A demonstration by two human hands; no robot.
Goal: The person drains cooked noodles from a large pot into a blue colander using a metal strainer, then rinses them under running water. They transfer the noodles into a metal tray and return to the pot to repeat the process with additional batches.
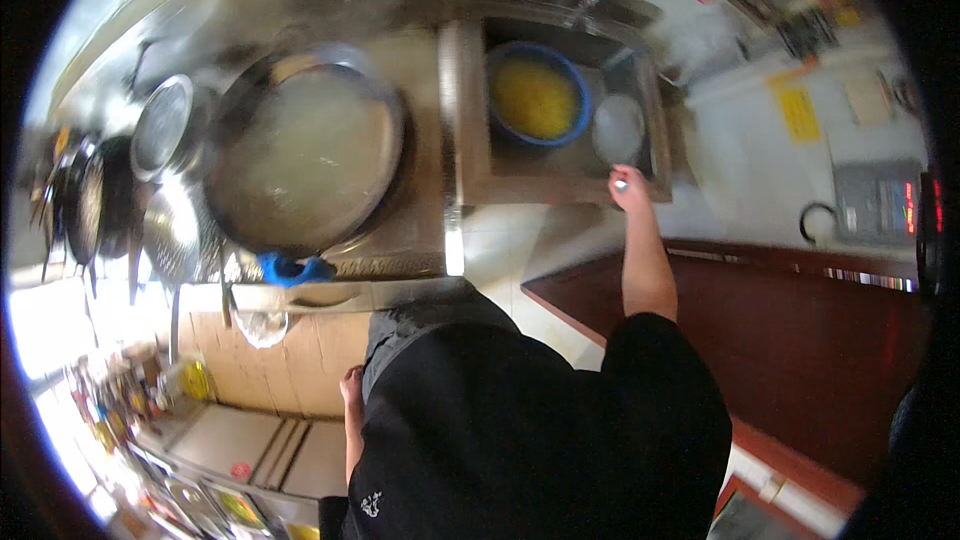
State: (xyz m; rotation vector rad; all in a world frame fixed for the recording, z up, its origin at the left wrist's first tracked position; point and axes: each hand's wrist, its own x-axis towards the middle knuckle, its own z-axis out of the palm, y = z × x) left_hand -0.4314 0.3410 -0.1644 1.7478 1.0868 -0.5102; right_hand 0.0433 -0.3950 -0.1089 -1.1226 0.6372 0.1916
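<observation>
My right hand is at the near rim of a steel sink, closed around the handle of a ladle or skimmer. Its round, pale head is blurred inside the sink. Left of that head sits a blue basin of yellow food pieces, too blurred to identify. My left hand hangs low at my side beside my grey trousers. Its fingers are partly hidden, and I see nothing held in it.
A large wok of cloudy liquid steams at left, a blue cloth before it. Strainers and pans crowd the far left. A dark red counter and a scale with a lit display are at right.
</observation>
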